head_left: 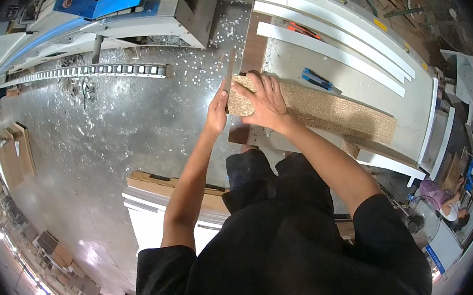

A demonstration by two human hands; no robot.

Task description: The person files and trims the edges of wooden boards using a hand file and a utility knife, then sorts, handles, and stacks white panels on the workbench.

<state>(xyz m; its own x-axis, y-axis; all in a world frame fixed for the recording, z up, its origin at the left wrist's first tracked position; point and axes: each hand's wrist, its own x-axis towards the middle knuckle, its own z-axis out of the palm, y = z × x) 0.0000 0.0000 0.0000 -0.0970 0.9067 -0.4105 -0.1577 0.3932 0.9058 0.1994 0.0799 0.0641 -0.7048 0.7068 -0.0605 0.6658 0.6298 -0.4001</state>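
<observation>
1. The chipboard piece [335, 106] lay along the near side of the worktable [285, 66], its left end at the table's edge, in front of the person
2. The left hand [219, 110] was pinching a thin flat strip [231, 71] beside that end, thumb on the near face and most fingers hidden; whether the strip was a file or a plain bar could not be told
3. The right hand [266, 100] was spread over the top of the chipboard near the same end, its thumb apart from the fingers
4. A slip of the strip looked the likeliest trouble: a loose pinch or an uneven push could have scraped the right thumb close by, or chipped the crumbly board edge
5. If the right hand's pressure had eased, the chipboard might have swung or slid, as no clamp could be seen on it
6. The blue utility knife [318, 79] lay just beyond the board, where a sideways shift might have knocked it; whether its blade was out was unclear
7. As for containers, brown carton-like boxes [55, 250] stood on the floor well to the left, too blurred to tell what was inside
</observation>
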